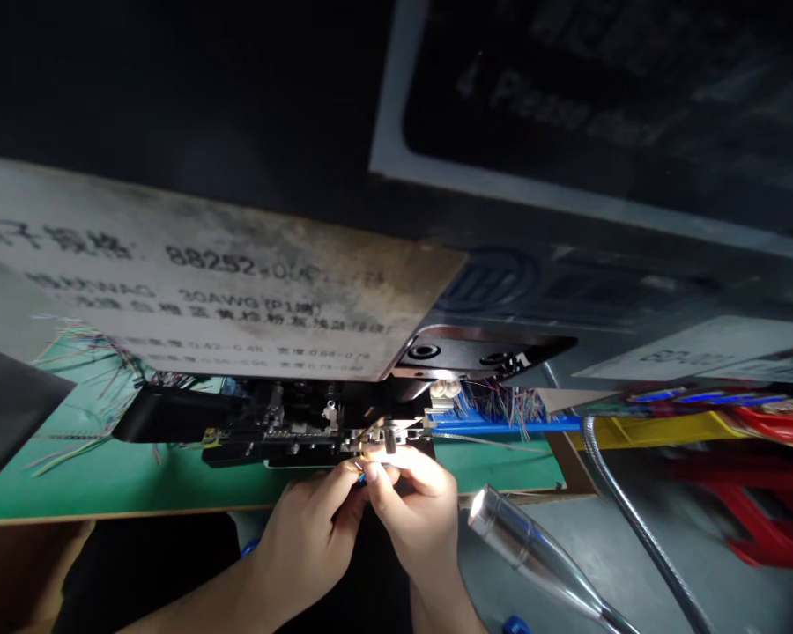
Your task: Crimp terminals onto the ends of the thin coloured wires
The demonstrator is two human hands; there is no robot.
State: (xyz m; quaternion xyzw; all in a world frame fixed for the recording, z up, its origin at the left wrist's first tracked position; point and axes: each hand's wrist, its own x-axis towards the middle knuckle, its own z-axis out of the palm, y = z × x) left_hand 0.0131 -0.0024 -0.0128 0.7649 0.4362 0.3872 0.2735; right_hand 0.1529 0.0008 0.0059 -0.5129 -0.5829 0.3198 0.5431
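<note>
My left hand (307, 541) and right hand (413, 519) were raised together just below the black metal fixture (304, 431). My left fingertips (352, 468) pinched a thin wire (360, 474) with blue and yellow colouring, its fine end just under the fixture. My right fingertips (374, 471) were closed beside it; glare hid whether they gripped it.

The green worktop (489, 471) has a wooden front edge (125, 509) and carries a black metal jig (270, 436) near its middle. A blue bar (502, 425) runs along the worktop from the jig toward the right, with a brush of thin coloured wires (502, 407) rising from it. More loose coloured wires (85, 370) fan out across the green surface left of the jig.
</note>
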